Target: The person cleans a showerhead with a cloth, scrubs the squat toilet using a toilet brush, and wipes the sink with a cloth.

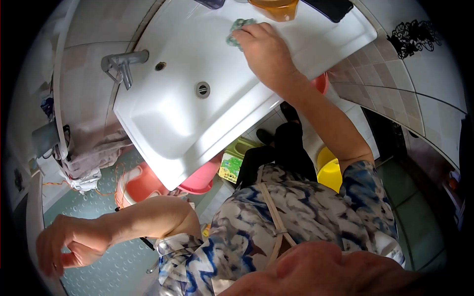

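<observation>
My right hand (266,52) is closed on a crumpled pale green cloth (236,34) and presses it against the white sink (197,44), on the flat part right of the basin. An amber container (277,9) stands just beyond the fingers. Off to the left, away from the sink, my left hand (74,241) hangs in the air with loosely bent fingers, a gap beside the thumb and nothing visible in it.
A metal faucet (123,64) rises at the sink's left, near the drain (203,90). At the top right lies a black phone-like object (331,9). Below are pink basins (197,182), a green stool (231,165) and a yellow bucket (330,172). Tiled wall (390,74) borders the right.
</observation>
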`<state>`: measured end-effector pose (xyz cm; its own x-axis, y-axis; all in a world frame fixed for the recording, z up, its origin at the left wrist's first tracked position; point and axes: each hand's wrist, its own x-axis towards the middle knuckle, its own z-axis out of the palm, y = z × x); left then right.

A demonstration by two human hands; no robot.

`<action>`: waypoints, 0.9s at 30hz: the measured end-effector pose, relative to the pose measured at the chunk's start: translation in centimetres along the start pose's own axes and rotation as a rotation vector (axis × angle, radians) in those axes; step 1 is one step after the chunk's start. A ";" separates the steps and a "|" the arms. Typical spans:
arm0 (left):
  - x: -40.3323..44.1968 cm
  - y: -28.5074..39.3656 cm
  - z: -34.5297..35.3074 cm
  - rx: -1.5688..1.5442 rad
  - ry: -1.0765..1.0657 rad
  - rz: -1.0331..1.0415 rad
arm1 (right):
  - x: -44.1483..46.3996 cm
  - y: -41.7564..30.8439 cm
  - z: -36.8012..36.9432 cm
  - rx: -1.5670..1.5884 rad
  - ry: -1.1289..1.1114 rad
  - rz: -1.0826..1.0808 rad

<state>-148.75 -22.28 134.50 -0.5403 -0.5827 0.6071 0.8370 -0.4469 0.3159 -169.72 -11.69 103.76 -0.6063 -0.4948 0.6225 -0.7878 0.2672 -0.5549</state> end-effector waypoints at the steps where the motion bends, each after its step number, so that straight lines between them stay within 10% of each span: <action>1: -0.5 0.2 0.1 -0.078 -0.018 -0.009 | -0.2 0.3 0.1 -0.002 -0.014 0.022; 20: -6.3 7.3 0.7 -0.183 -0.150 0.222 | 7.2 -3.4 3.9 0.111 -0.367 -0.139; 27: -5.8 6.8 -10.1 0.018 0.301 -0.118 | 14.7 -5.5 10.7 0.040 -0.358 -0.177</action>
<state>-140.78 -28.79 125.78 -0.6333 -0.7033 0.3229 0.7667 -0.5131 0.3860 -173.15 -29.22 110.06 -0.3800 -0.7890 0.4828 -0.8677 0.1231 -0.4817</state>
